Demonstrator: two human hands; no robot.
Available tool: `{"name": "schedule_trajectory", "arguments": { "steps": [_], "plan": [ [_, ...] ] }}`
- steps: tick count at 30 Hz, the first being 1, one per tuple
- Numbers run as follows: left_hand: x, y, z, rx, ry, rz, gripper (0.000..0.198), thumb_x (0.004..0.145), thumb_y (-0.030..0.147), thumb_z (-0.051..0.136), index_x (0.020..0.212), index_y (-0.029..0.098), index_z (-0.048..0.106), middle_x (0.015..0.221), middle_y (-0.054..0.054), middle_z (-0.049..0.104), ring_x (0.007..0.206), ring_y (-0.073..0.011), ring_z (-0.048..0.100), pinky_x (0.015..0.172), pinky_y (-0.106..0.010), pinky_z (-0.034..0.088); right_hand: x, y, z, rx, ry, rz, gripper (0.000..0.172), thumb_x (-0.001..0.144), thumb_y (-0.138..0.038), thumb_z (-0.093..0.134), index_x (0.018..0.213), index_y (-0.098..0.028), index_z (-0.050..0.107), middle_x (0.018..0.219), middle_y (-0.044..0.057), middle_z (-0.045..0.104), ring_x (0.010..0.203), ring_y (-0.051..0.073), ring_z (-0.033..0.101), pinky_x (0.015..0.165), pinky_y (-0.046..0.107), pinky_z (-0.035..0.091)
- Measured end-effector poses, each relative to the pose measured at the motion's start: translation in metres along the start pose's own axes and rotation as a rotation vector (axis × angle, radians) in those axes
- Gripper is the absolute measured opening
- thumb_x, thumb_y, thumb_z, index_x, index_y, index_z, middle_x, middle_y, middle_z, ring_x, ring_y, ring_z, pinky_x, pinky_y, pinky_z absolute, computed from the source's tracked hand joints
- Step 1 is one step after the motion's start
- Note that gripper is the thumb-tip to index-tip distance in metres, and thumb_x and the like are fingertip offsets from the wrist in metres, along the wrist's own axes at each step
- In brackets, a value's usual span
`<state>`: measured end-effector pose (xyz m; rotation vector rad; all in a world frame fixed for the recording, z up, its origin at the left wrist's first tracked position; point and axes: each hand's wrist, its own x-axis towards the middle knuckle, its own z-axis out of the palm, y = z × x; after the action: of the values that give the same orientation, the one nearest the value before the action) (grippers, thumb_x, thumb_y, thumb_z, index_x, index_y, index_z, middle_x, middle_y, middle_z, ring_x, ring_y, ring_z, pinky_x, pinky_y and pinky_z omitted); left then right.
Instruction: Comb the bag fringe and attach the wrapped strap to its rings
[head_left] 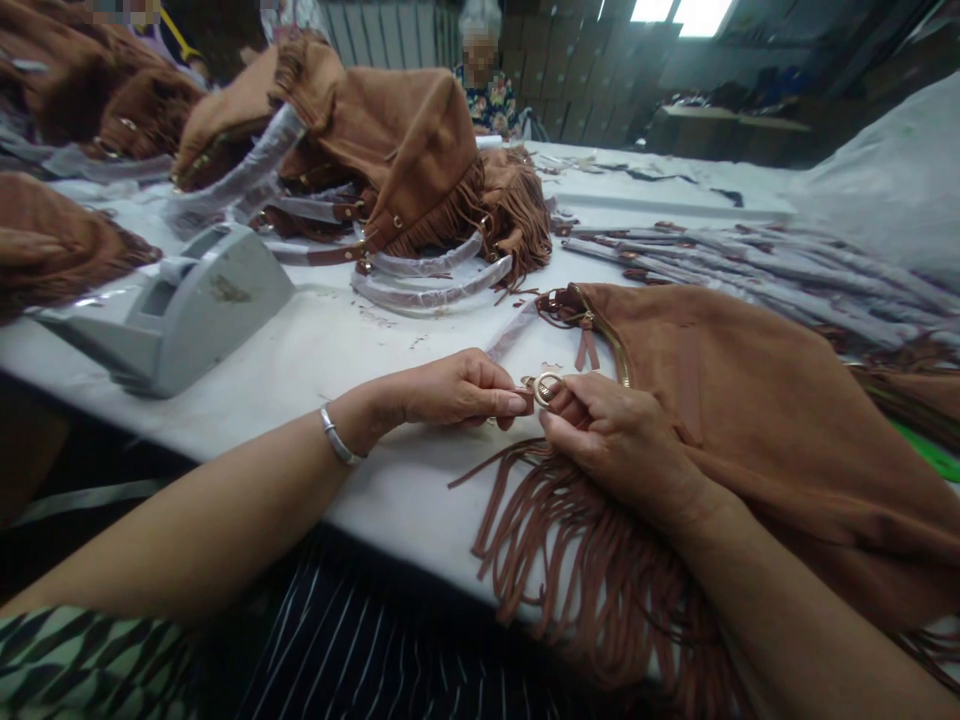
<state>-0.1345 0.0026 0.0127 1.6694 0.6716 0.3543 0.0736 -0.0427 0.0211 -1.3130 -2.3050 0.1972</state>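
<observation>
My left hand [469, 388] pinches the end of a brown leather strap [528, 401] between thumb and fingers. Close against it, my right hand [611, 430] grips a gold metal ring [549, 390], which stands up beside the strap end. A brown suede bag [757, 380] lies on the table to the right, partly under my right forearm. Its gold zipper [611, 340] runs along the near left edge, with a small leather pull [586, 348]. Long brown fringe [570, 550] hangs from the bag over the table's front edge.
A grey tape dispenser [217, 300] stands on the white table [330, 350] at left. Behind it are piled fringed bags [405, 150] with plastic-wrapped handles. Wrapped straps [720, 265] lie at the back right. A person [487, 85] is across the table; another person's hand rests at far left.
</observation>
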Motion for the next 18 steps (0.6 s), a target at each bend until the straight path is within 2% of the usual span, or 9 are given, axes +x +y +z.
{"name": "schedule_trajectory", "arguments": {
  "steps": [7,13,18],
  "plan": [
    [0.0006,0.0009,0.0009,-0.028,-0.038,0.002,0.034,0.084,0.038,0.053,0.080,0.006,0.059,0.047,0.005,0.030,0.043,-0.0042,0.023,0.040,-0.017,0.014,-0.0011,-0.0008,0.0003,0.020,-0.008,-0.009,0.010,0.078,-0.023,0.054,0.072,-0.015,0.053,0.071,0.002,0.055,0.064,0.011,0.050,0.062,0.023,0.036],
    [-0.0002,-0.0015,0.0009,-0.074,-0.045,0.055,0.036,0.084,0.032,0.054,0.107,0.005,0.060,0.053,0.004,0.034,0.044,-0.0037,0.025,0.040,-0.015,0.017,-0.0012,0.0028,0.0031,-0.021,0.024,-0.010,0.011,0.077,-0.026,0.055,0.074,-0.015,0.053,0.073,0.002,0.055,0.065,0.013,0.050,0.061,0.024,0.036],
    [0.0018,-0.0031,0.0027,-0.117,-0.020,0.066,0.032,0.085,0.032,0.054,0.100,0.005,0.060,0.054,0.004,0.037,0.043,-0.0033,0.027,0.039,-0.015,0.018,-0.0004,0.0047,0.0057,-0.038,0.048,-0.029,0.011,0.077,-0.026,0.054,0.074,-0.016,0.053,0.072,0.002,0.055,0.064,0.013,0.050,0.062,0.025,0.036]
  ]
}}
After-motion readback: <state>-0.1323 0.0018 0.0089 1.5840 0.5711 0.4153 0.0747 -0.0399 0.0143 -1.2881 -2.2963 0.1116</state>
